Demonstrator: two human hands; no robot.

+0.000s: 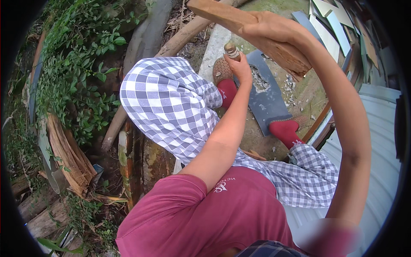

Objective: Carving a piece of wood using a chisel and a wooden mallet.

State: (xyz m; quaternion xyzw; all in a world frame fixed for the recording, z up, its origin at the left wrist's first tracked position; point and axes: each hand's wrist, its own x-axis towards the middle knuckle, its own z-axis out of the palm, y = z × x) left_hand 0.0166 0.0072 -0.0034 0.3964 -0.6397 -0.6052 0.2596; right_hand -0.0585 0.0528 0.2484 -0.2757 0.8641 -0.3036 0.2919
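My left hand [240,68] is closed around an upright wooden-handled chisel [231,48], bound with rings near its top; its blade is hidden. Below and beside it, a grey slab [266,109] lies on the ground between my feet. Its upper part has a ragged, chipped hollow [260,81] with pale broken bits in it. Raised high at the upper right, my right hand [274,29] grips a thick, rough piece of wood [222,13]. The wood is apart from the chisel in this view.
Pale chips [290,85] are scattered beside the slab. My feet, in red socks and brown clogs [221,70], flank it. Stacked boards [332,32] lean at the upper right, with corrugated metal sheet [376,150] below. Logs [184,36] and leafy plants [77,64] are on the left.
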